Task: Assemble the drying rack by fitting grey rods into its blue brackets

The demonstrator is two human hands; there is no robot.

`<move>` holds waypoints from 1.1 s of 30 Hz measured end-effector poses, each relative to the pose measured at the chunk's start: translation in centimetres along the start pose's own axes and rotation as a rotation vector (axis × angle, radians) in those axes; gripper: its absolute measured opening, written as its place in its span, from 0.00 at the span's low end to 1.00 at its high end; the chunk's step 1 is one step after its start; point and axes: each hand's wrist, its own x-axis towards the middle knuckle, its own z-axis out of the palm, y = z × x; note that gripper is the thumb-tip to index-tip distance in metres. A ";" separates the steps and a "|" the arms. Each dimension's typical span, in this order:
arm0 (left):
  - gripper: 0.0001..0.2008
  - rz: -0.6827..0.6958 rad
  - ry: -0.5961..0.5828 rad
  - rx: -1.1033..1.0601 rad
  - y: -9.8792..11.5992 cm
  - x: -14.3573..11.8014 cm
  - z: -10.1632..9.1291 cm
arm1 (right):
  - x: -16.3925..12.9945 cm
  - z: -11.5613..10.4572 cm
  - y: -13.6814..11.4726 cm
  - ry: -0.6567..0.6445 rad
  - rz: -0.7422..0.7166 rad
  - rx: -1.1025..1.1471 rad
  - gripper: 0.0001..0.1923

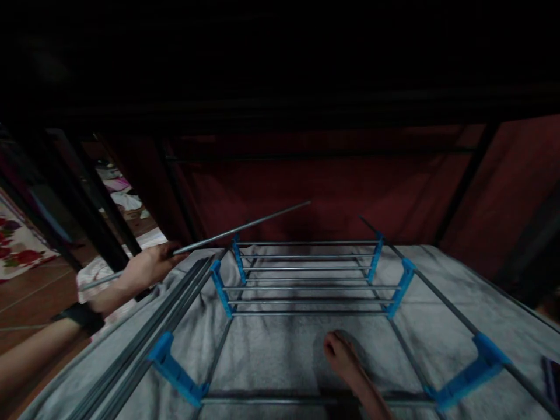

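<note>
Grey cloth (271,353) spreads across the lower frame, where the left hand (146,268) grips a metal rod (249,225) at centre-left, best kept steady clear of the blue-bracketed rack (306,287), while the right hand (341,353) curls, apparently empty.

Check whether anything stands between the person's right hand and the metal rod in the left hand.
Yes, in this view: the middle cross bars and a left-side blue bracket lie between the right hand and the metal rod in the left hand. Exact heights are hard to judge.
</note>
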 end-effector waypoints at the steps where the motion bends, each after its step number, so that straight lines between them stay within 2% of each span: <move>1: 0.22 0.032 -0.014 0.029 1.5 0.3 -0.7 | 0.0 -0.2 -0.2 -0.009 0.014 0.055 0.07; 4: 0.18 0.220 -0.071 0.128 6.1 0.5 -2.0 | 0.2 -0.7 -0.7 -0.006 0.046 0.202 0.11; 7: 0.17 0.431 -0.139 0.172 10.6 0.1 -2.1 | 0.4 -1.4 -1.1 0.054 0.078 0.305 0.17; 10: 0.17 0.541 -0.198 0.179 14.7 -0.6 -1.3 | 0.5 -2.8 -1.4 0.134 0.133 0.395 0.23; 13: 0.16 0.611 -0.213 0.190 17.6 -1.3 0.3 | 0.0 -5.1 -1.7 0.181 0.235 0.551 0.25; 17: 0.15 0.679 -0.246 0.156 19.5 -1.7 2.6 | -0.8 -7.9 -1.9 0.259 0.376 1.011 0.26; 21: 0.14 0.711 -0.297 0.141 20.5 -2.2 4.5 | -0.7 -9.6 -1.4 0.391 0.428 1.281 0.17; 24: 0.14 0.716 -0.337 0.114 21.2 -2.7 5.9 | -0.4 -10.5 -1.0 0.468 0.452 1.313 0.13; 27: 0.15 0.730 -0.366 0.107 22.5 -3.5 7.8 | -0.3 -11.1 -0.5 0.560 0.482 1.247 0.11; 33: 0.15 0.777 -0.410 0.042 27.2 -7.3 12.4 | -0.6 -12.7 0.9 0.653 0.574 1.169 0.06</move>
